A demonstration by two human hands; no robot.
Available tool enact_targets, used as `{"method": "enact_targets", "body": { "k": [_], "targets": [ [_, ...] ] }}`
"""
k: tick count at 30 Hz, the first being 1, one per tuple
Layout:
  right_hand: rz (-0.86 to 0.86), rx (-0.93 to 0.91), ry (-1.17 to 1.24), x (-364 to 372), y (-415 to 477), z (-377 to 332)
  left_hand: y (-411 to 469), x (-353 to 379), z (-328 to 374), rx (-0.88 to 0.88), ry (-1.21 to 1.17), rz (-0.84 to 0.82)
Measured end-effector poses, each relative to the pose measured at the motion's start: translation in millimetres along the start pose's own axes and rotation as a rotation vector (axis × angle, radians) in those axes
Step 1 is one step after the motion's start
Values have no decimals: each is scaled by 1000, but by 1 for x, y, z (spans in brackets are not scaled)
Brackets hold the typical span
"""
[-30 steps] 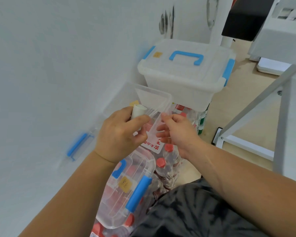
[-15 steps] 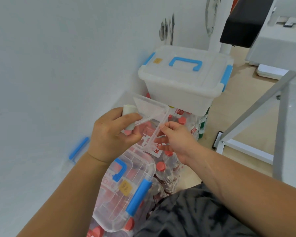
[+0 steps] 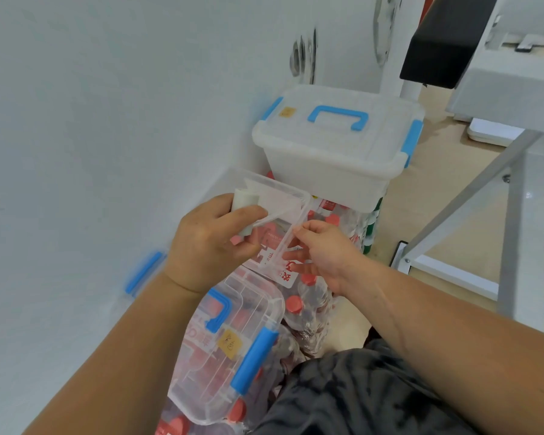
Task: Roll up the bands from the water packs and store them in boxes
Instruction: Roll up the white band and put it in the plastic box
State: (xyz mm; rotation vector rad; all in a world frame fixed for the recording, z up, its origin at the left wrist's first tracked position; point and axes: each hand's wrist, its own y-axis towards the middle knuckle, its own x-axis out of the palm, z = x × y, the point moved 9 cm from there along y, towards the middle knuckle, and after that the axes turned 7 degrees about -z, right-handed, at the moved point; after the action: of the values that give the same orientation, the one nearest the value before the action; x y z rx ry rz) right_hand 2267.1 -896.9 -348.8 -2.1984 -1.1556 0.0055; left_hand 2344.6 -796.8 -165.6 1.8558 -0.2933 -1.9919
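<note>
My left hand [image 3: 208, 246] is shut on a small white rolled band [image 3: 244, 199], with its thumb pressed on the rim of a clear shallow tray [image 3: 283, 196]. My right hand [image 3: 324, 252] pinches the tray's near right edge between thumb and fingers. The tray is tilted above shrink-wrapped water packs [image 3: 308, 309] of red-capped bottles. The roll sits at the tray's left corner; I cannot tell whether it is inside.
A clear lid with a blue handle and blue latch [image 3: 233, 356] lies on the packs below my hands. A closed frosted box with a blue handle [image 3: 333, 152] stands on the packs farther back. White wall [image 3: 76, 152] on the left, a white metal frame [image 3: 512, 246] on the right.
My left hand with the roll has shifted slightly left along the tray. My right hand has moved from flat fingers to a pinch on the tray's edge.
</note>
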Motion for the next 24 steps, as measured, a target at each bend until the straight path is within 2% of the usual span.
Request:
{"method": "enact_targets", "body": {
  "k": [6, 13, 17, 20, 24],
  "targets": [
    [-4, 17, 4, 0, -1, 0, 2, -3, -13, -68, -64, 29],
    [7, 17, 4, 3, -5, 0, 19, -29, -41, -200, -181, 208],
    [19, 26, -1, 0, -4, 0, 24, -41, -44, -196, -229, 238],
    [113, -18, -34, -9, -8, -7, 18, -37, -43, -224, -305, 226],
    [290, -179, -163, -21, -24, -35, 4, -34, -44, -280, -397, 218]
  ]
}}
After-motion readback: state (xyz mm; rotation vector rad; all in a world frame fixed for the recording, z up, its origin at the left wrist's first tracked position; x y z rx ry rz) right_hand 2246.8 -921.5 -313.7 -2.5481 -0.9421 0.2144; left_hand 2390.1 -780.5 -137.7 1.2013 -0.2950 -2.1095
